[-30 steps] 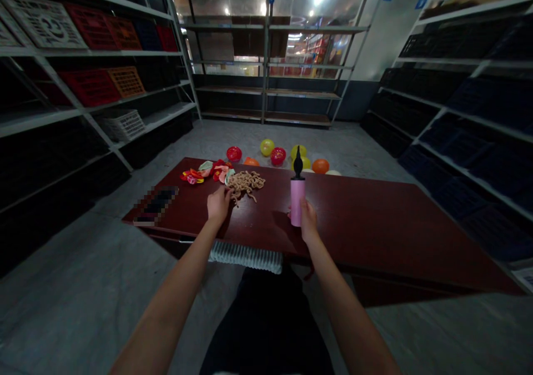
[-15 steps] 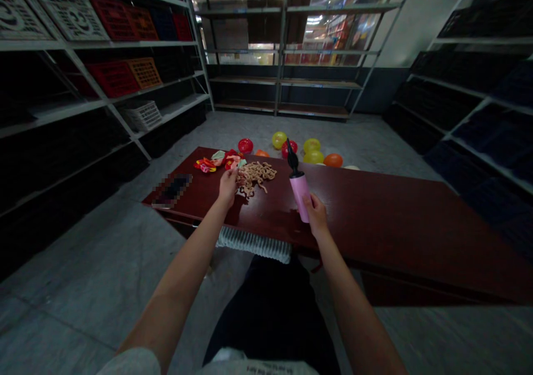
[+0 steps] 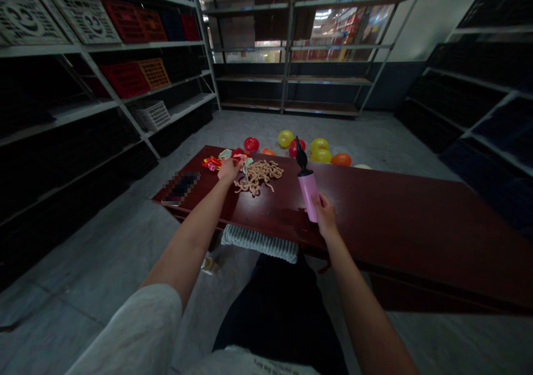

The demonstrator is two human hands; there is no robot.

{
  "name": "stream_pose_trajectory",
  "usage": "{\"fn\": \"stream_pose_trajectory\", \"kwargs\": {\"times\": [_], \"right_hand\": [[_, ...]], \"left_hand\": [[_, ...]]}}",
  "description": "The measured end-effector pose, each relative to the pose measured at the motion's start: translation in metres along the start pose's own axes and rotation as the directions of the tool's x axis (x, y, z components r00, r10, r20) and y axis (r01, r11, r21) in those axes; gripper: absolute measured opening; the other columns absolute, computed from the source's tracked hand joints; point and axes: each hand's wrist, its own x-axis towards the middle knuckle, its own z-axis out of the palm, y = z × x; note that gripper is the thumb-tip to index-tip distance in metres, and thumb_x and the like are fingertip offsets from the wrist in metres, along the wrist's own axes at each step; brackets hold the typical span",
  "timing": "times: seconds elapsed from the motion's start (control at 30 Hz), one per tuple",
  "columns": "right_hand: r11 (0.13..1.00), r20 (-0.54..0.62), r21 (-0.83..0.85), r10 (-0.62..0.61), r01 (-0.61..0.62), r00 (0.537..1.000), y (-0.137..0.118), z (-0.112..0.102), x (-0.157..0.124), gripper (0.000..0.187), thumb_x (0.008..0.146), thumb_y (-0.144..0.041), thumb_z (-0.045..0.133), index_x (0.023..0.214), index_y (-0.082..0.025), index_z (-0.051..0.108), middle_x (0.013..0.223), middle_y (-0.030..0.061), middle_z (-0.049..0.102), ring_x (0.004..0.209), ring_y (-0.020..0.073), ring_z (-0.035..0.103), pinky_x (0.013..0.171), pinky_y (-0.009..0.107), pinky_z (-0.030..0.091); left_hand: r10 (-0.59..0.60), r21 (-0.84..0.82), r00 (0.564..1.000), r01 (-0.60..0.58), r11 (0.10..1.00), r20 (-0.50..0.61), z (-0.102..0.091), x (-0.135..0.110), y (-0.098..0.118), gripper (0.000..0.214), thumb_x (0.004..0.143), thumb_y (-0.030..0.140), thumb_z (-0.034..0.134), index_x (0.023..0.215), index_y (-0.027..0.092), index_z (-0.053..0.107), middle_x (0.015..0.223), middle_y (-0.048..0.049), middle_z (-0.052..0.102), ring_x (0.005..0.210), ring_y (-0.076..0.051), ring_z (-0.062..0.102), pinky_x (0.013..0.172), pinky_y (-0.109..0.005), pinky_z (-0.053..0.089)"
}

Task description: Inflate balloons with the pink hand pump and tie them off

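Note:
My right hand [image 3: 325, 213] is wrapped round the pink barrel of a balloon pump [image 3: 308, 194], held tilted above the table with its black nozzle pointing up. On the left, my left hand [image 3: 229, 169] reaches over a pile of limp balloons [image 3: 213, 163] in red, yellow, pink and pale green. Its fingers are stretched toward the pile and touch it, partly hidden among the colours. Just right of that hand lies a tangled heap of beige, curly strands [image 3: 260, 176] on the table.
The dark red table [image 3: 400, 214] spans the view. A blurred-out phone-like object [image 3: 181, 188] lies at its left end. Beyond the far edge, blown-up balloons [image 3: 286, 138] rest on the floor. A grey ribbed cushion [image 3: 260, 243] sits at the near edge. Shelves with crates [image 3: 154, 73] stand left.
My left hand has moved from beside the beige strands, away from me, onto the limp balloons. My right hand keeps its grip on the pump. The view has shifted slightly.

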Motion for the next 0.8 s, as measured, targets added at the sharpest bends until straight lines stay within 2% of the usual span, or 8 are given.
{"fn": "stream_pose_trajectory", "kwargs": {"times": [0.07,0.13,0.23,0.33,0.43,0.53,0.67,0.8], "right_hand": [[1.000,-0.005,0.007,0.007,-0.007,1.000,0.000,0.000,0.001,0.066,0.077,-0.083,0.061,0.096,-0.020,0.068,0.077,0.0008,0.068,0.058,0.0180,0.067,0.053,0.029,0.053],[1.000,-0.008,0.024,0.015,-0.014,1.000,0.001,0.000,0.001,0.065,0.077,-0.082,0.061,0.095,-0.020,0.068,0.076,0.0005,0.067,0.057,0.0177,0.067,0.051,0.028,0.053],[0.998,-0.002,0.053,0.026,-0.026,1.000,0.002,0.001,0.002,0.065,0.076,-0.082,0.062,0.096,-0.020,0.068,0.076,-0.0001,0.066,0.057,0.0168,0.066,0.051,0.028,0.053],[0.998,0.005,0.061,0.029,-0.030,1.000,0.002,0.002,0.002,0.065,0.074,-0.082,0.064,0.095,-0.020,0.067,0.075,-0.0006,0.065,0.057,0.0160,0.064,0.052,0.028,0.054],[0.998,-0.004,0.057,0.042,-0.041,0.999,0.000,0.002,0.001,0.067,0.073,-0.083,0.064,0.095,-0.020,0.067,0.076,-0.0004,0.066,0.058,0.0163,0.064,0.051,0.028,0.054],[0.997,-0.005,0.063,0.042,-0.041,0.999,-0.004,0.001,-0.001,0.065,0.073,-0.082,0.063,0.095,-0.020,0.066,0.075,-0.0008,0.065,0.059,0.0162,0.064,0.049,0.027,0.052],[0.987,0.006,0.155,0.028,-0.028,1.000,-0.008,0.004,-0.003,0.057,0.064,-0.068,0.080,0.093,-0.022,0.062,0.076,-0.0034,0.064,0.057,0.0129,0.061,0.049,0.026,0.052],[0.976,0.001,0.214,0.050,-0.050,0.999,-0.007,0.006,-0.003,0.056,0.060,-0.057,0.087,0.092,-0.022,0.058,0.070,-0.0062,0.062,0.049,0.0121,0.060,0.046,0.025,0.050]], "left_hand": [[-0.013,0.044,0.999,0.012,0.999,0.037,0.005,0.004,0.003,0.022,0.088,0.037,0.071,0.097,0.017,0.075,0.115,-0.0178,0.073,0.106,-0.030,0.069,0.093,-0.039,0.050],[-0.038,0.050,0.999,0.037,0.998,0.016,0.008,0.007,0.005,0.018,0.090,0.034,0.069,0.096,0.018,0.076,0.113,-0.0167,0.073,0.104,-0.030,0.069,0.093,-0.039,0.051],[0.026,0.006,0.994,-0.026,1.000,-0.111,0.001,0.014,0.010,0.018,0.091,0.032,0.068,0.095,0.016,0.075,0.110,-0.0162,0.073,0.108,-0.028,0.067,0.097,-0.037,0.049],[0.124,-0.015,0.969,-0.130,0.991,-0.215,-0.016,0.020,0.015,0.025,0.091,0.040,0.070,0.086,0.016,0.072,0.107,-0.0159,0.072,0.112,-0.028,0.064,0.102,-0.036,0.046],[0.098,-0.053,0.976,-0.110,0.993,-0.194,-0.035,0.018,0.022,0.030,0.088,0.045,0.072,0.078,0.017,0.068,0.101,-0.0138,0.072,0.106,-0.028,0.065,0.096,-0.035,0.048],[0.010,-0.210,0.990,-0.040,0.977,-0.143,-0.045,0.007,0.035,0.027,0.092,0.040,0.067,0.077,0.018,0.064,0.086,-0.0105,0.071,0.092,-0.024,0.067,0.085,-0.032,0.050],[-0.005,-0.551,0.999,-0.017,0.834,-0.039,-0.034,-0.020,0.068,0.032,0.099,0.039,0.053,0.077,0.018,0.062,0.069,-0.0043,0.065,0.076,-0.019,0.064,0.074,-0.028,0.051],[0.128,-0.814,0.981,0.048,0.578,0.148,0.001,-0.061,0.109,0.034,0.098,0.043,0.056,0.075,0.019,0.055,0.068,-0.0018,0.062,0.065,-0.016,0.061,0.069,-0.029,0.051]]}}
